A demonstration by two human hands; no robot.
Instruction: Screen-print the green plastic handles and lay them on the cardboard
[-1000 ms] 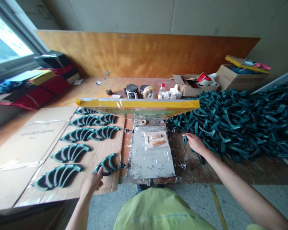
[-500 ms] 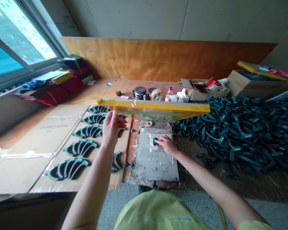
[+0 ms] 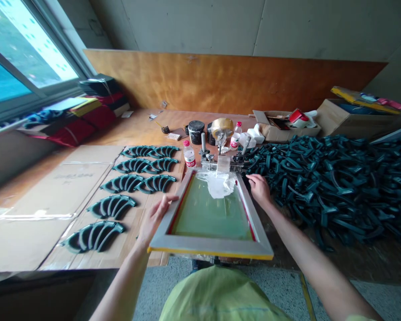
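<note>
A screen-printing frame (image 3: 217, 246) with a grey rim and green mesh lies low over the work plate in front of me. White paste (image 3: 220, 186) covers the far part of its mesh, below a clear squeegee blade (image 3: 223, 164) held in a metal clamp. My left hand (image 3: 156, 217) is closed on the frame's left rail. My right hand (image 3: 259, 189) is just off the far right corner, its fingers stretched toward the rail and apparently holding nothing. Hidden beneath the frame are the plate and the dark green part on it.
On the left, cardboard (image 3: 70, 178) carries rows of curved dark green parts (image 3: 112, 206). A large heap of similar parts (image 3: 341, 187) lies on the right. Behind the frame stand a bottle (image 3: 189, 155), a black-lidded tub (image 3: 196, 131) and an open box (image 3: 287, 127).
The screen frame has swung down from its raised tilt, and my left hand came down with it. My right hand left the small green part on the plate and moved up and right.
</note>
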